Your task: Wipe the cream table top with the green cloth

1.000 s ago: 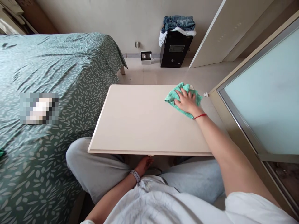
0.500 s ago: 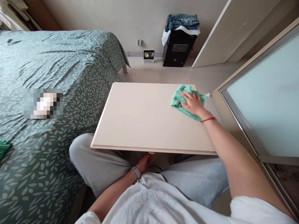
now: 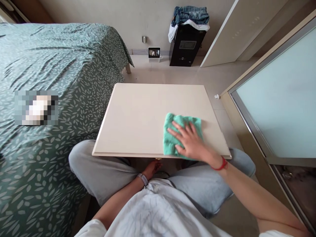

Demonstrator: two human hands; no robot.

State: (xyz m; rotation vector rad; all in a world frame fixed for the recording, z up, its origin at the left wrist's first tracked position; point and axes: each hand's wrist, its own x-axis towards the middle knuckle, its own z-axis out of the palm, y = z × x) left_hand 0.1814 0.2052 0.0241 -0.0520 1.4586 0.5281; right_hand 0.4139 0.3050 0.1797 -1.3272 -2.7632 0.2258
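Spread fingers of my right hand (image 3: 189, 141) lie flat on a green cloth (image 3: 170, 126), pressing it against the cream tabletop (image 3: 133, 115) near its front right part. The cloth reaches the front edge and is spread out, a little crumpled. A red string circles that wrist. Below the table's front edge, between my knees, is my left hand (image 3: 152, 168), with its fingers curled. A small brass-coloured fitting (image 3: 158, 159) shows just above it at the edge. Whether those fingers grip anything is hidden in shadow.
A bed with a green leaf-patterned sheet (image 3: 81, 98) stands at left, a blurred-out object on it. Beyond the table are a small screen device (image 3: 154, 54) and a black cabinet (image 3: 185, 46) topped with folded jeans (image 3: 190, 14). A frosted glass panel (image 3: 278, 98) borders the right.
My right hand and the green cloth have moved from the far right corner of the tabletop toward me and leftward, to the front edge. My left hand stays below the edge.
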